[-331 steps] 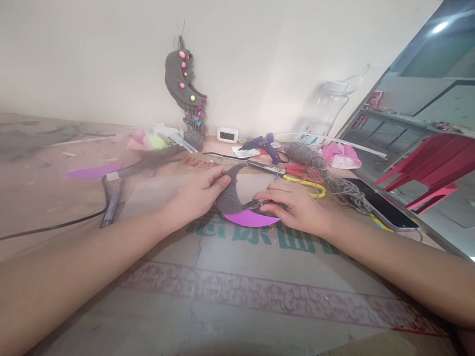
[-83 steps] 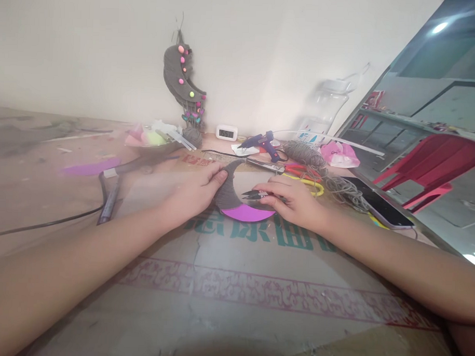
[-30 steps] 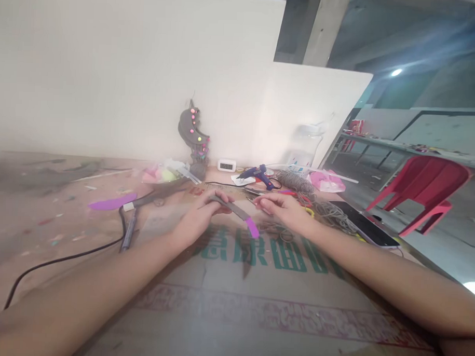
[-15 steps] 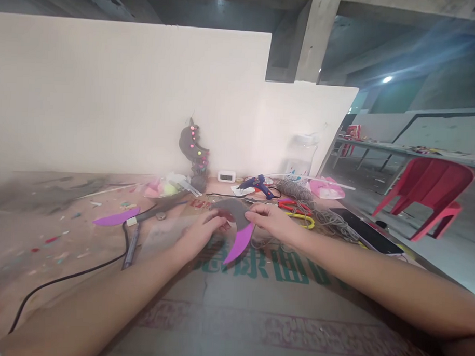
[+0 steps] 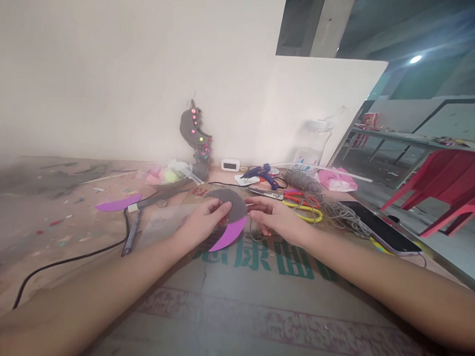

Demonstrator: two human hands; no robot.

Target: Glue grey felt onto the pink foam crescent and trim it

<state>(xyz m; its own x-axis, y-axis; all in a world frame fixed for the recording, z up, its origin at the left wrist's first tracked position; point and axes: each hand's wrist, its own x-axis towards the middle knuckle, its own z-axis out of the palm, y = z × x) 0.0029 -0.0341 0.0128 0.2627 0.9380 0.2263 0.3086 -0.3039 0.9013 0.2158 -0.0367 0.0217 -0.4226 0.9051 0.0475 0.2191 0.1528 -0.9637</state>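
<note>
My left hand (image 5: pixel 205 218) is closed on a crescent-shaped cutout, thumb on its face. Grey yarn (image 5: pixel 232 198) is wound closely over the crescent's upper part. Its lower tip is bare purple foam sheet (image 5: pixel 230 235), pointing down and left. My right hand (image 5: pixel 273 215) is at the crescent's right edge, thumb and fingers pinched together on the grey yarn strand; the exact grip is partly hidden. A loose loop of this yarn hangs under the right fingers.
Behind the hands lie a blue glue gun (image 5: pixel 263 173), red and yellow-handled scissors (image 5: pixel 304 206), grey yarn skeins (image 5: pixel 303 180) and a phone (image 5: pixel 379 227). A finished-looking grey moon decoration (image 5: pixel 192 127) hangs on the wall. Leftward are a purple foam piece (image 5: pixel 120 202) and a marker (image 5: pixel 131 234).
The black snips have left my right hand, which now pinches yarn. The crescent has been turned so its purple tip points down-left. My left hand has shifted its grip onto its face.
</note>
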